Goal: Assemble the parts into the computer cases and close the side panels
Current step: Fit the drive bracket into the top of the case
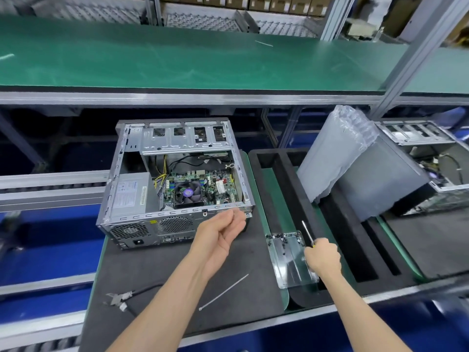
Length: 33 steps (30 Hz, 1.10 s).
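Head view: open computer case (175, 184) centre-left on dark mat (157, 270), side panel off. Left hand (220, 235) palm up at case's lower right corner, fingers loosely curled, holding nothing visible. Right hand (322, 257), lower right, grips screwdriver (307, 232) over clear screw tray (289, 260). Second case (431, 158) far right.
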Available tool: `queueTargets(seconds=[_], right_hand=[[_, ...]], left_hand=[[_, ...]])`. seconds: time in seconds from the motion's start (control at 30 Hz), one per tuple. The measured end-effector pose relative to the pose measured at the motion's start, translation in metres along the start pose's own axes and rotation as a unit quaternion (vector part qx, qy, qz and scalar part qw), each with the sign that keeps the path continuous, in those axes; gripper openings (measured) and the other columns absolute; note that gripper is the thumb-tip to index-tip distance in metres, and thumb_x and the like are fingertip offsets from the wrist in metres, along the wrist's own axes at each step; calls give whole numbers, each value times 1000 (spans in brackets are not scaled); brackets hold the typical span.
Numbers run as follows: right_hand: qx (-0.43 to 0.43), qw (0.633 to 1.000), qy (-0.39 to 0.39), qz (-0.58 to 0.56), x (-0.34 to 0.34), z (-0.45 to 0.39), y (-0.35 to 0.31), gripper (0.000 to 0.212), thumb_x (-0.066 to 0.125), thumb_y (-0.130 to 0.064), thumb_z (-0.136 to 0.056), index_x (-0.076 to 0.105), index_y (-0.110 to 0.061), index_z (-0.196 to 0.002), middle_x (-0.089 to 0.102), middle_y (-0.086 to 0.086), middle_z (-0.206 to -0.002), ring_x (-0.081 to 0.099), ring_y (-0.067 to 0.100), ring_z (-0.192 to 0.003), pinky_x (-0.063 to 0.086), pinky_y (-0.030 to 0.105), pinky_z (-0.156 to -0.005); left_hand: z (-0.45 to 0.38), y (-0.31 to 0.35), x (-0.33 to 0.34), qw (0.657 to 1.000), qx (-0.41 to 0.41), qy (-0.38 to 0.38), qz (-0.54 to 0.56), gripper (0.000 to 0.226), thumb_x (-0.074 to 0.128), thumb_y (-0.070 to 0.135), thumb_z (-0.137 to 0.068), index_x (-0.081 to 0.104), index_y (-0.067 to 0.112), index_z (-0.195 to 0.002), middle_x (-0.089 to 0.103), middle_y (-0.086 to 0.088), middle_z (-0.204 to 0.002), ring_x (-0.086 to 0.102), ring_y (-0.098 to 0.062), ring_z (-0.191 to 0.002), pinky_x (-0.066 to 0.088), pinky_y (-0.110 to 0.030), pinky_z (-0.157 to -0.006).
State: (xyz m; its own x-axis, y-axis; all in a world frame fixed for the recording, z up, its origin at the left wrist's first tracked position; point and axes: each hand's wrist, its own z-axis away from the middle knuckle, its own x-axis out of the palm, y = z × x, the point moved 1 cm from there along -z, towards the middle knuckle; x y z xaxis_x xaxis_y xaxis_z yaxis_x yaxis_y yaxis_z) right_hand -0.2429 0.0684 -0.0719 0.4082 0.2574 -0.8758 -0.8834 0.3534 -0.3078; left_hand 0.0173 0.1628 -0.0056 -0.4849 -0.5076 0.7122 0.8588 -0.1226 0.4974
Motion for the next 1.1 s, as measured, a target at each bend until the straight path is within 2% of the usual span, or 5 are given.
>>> queueTargets(seconds=[0.2,0.37,0.67,0.93,1.1], right_hand=[[16,999,-35,-17,11,-4,13,12,50,-16,-91,61,-14,-94,64,8,-93,70,24,-65,55,33,-67],[5,999,-50,0,15,-6,17,24,44,-26,-101,66,-17,-104,63,11,-114,61,35,-99,50,39,-89],[-84,993,-25,76,13,9,-7,30,41,-33,-105,58,-15,-120,59,12,-119,57,33,-101,42,37,-80],[-94,992,-76,24,48,57,-52,19,54,-21,-93,45,-14,-78,52,4,-87,53,26,-76,44,33,-65],[-105,992,-49,-58,23,66,-65,14,53,-10,-77,60,-5,-88,64,9,-85,57,29,-74,47,34,-65]], left_hand=[[-6,-19,-6,999,-37,24,1,15,53,-2,-99,67,-7,-104,77,-13,-88,77,-18,-81,60,-23,-63],[-10,-27,-13,999,-44,31,3,15,54,-3,-98,68,-7,-103,77,-15,-88,77,-19,-81,60,-25,-62],[-14,-29,-27,998,-43,44,2,15,53,-3,-99,67,-7,-103,77,-16,-92,77,-21,-85,60,-25,-64],[-5,-22,-42,997,-47,55,16,15,56,-1,-98,67,-8,-106,76,-19,-95,77,-22,-87,60,-25,-64],[3,-18,-36,998,-44,41,18,15,60,3,-96,68,-7,-103,76,-17,-92,77,-21,-84,60,-25,-63]])
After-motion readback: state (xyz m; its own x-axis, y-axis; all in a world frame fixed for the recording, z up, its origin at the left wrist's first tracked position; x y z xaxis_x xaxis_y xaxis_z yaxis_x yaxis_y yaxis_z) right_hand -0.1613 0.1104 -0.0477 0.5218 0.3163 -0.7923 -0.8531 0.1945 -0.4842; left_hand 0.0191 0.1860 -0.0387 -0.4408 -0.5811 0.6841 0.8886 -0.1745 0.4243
